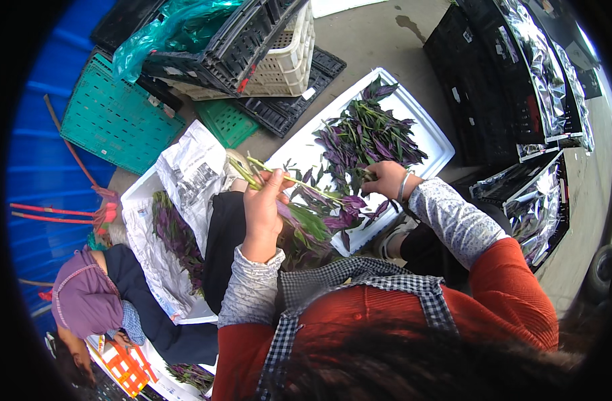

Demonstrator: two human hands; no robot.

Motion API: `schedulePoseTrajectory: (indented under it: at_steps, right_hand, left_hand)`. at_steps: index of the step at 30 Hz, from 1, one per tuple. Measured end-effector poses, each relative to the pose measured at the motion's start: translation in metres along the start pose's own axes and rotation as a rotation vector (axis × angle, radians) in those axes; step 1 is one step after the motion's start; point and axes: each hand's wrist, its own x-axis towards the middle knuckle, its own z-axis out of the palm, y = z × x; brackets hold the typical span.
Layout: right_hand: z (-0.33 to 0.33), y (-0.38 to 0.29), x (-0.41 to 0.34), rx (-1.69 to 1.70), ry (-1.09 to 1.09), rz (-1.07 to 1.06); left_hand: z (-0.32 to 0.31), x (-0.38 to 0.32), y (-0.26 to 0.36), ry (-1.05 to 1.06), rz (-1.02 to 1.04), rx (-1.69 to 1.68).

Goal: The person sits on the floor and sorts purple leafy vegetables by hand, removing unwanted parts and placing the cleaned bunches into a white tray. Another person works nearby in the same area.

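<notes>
Several green stems with purple and green leaves (311, 220) are in my left hand (266, 205), their bare ends pointing up and left, their leafy ends toward the right. My right hand (389, 181) has its fingers closed on dark leafy stems (361, 178) at the lower edge of a pile of purple-leaved cuttings (366, 130). That pile lies in a white foam tray (431, 140), with loose leaves scattered beside it. A bracelet is on my right wrist. More purple leaves lie below my left hand, partly hidden by it.
At left, a white foam box (135, 188) lined with newspaper (190, 160) holds purple-leaved bunches (178, 240). A co-worker in purple (88, 295) is at lower left. Stacked crates (286, 60) stand above, with a teal crate (118, 118) beside them. Black crates with foil (486, 90) stand at right.
</notes>
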Motion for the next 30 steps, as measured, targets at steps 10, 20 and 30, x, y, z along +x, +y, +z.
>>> schedulePoseTrajectory:
  at_steps: [10, 20, 30]
  right_hand:
    - [-0.023, 0.0, 0.003, 0.784, -0.089, 0.208]
    - [-0.023, -0.036, -0.024, 1.216, -0.237, 0.04]
    - [0.044, -0.057, -0.062, 0.222, -0.355, -0.573]
  left_hand:
    - [-0.005, -0.001, -0.015, -0.261, -0.141, 0.423]
    - [0.002, 0.002, -0.051, -0.419, -0.479, 0.529]
    - [0.021, -0.008, -0.068, -0.5, -0.844, -0.338]
